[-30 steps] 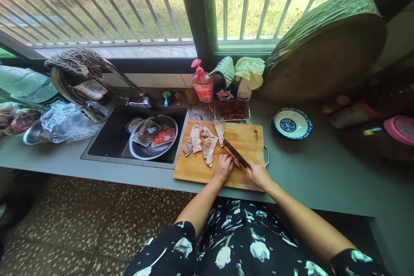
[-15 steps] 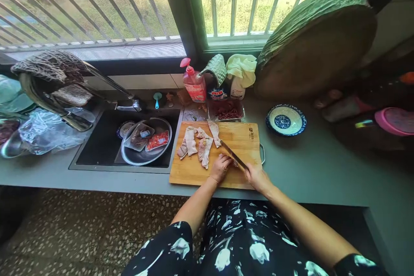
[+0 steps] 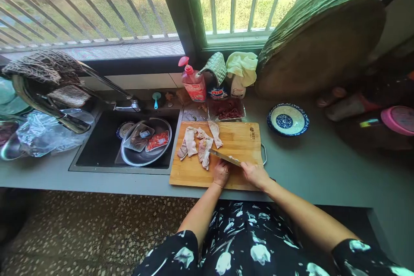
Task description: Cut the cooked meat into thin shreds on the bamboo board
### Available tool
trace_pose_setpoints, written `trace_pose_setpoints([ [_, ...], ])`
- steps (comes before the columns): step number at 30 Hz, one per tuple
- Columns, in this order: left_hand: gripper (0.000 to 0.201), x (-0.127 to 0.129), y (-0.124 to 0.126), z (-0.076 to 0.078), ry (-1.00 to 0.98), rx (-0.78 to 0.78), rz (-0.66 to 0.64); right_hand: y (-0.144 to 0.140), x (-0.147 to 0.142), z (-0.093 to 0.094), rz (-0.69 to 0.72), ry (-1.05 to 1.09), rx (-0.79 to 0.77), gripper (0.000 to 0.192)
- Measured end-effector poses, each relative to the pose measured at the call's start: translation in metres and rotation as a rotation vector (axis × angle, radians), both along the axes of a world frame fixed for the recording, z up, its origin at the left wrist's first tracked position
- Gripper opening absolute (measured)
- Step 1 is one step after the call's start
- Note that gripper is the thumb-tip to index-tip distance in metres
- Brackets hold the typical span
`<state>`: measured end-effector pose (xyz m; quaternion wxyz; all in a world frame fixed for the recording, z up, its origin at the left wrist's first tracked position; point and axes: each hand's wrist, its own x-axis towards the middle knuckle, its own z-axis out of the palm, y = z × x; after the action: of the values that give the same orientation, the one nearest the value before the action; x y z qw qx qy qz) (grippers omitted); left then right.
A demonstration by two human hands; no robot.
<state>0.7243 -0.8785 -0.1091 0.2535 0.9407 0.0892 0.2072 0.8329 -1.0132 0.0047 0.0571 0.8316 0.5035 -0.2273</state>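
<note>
— Right hand (image 3: 255,174)?
— Closed round the handle of a knife (image 3: 225,157), blade lying low and pointing left, across the front of the left hand (image 3: 221,172), tip just reaching the nearest strip of the raw meat (image 3: 204,148).

— And the left hand?
— Curled into a loose fist on the cutting board (image 3: 241,138), knuckles up, just behind the blade. Possibly pressing a small scrap under the fingers; cannot tell, too small and hidden. A pale sliver just beside the blade, near the right hand's thumb.

— Where exactly the meat?
— Ahead and to the left of both hands, on the far left part of the board: several pale pink strips, lying flat, some overlapping, one longer strip angled off a little to the right of the others.

— Beyond the hands?
— Straight ahead, past the board's far edge, a shallow tray of dark red pieces (image 3: 227,111). Behind that, a pink pump bottle (image 3: 193,83), a cloth-topped container and a yellowish cloth (image 3: 242,65) against the window. Ahead and to the right, a blue-and-white dish (image 3: 287,120) on the grey worktop (image 3: 323,168), well apart from the board. Further right, a big round wooden block (image 3: 320,43) leaning up.

— To the left of the hands?
— A dark sink (image 3: 97,151) just beside the board, holding a metal bowl (image 3: 147,155) with wrapped packets inside. Tap above it. Further left, clear plastic bags (image 3: 48,131) on the worktop.
</note>
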Motion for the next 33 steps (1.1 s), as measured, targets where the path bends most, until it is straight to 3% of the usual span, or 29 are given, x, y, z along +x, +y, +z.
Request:
trace_pose_setpoints([
  [8, 0.026, 0.001, -0.004, 0.005, 0.059, -0.009, 0.054, -0.014, 0.011, 0.000, 0.048, -0.014, -0.021, 0.017],
  [14, 0.027, -0.001, -0.005, 0.003, 0.094, 0.015, 0.013, 0.001, 0.017, 0.000, 0.094, 0.019, -0.010, 0.021],
  [20, 0.027, -0.003, -0.010, -0.002, 0.110, -0.016, 0.066, 0.008, 0.022, -0.006, 0.125, 0.062, 0.051, 0.022],
  [33, 0.021, 0.000, -0.011, 0.004, 0.104, -0.021, 0.070, -0.005, 0.030, -0.006, 0.127, 0.084, -0.075, 0.017],
])
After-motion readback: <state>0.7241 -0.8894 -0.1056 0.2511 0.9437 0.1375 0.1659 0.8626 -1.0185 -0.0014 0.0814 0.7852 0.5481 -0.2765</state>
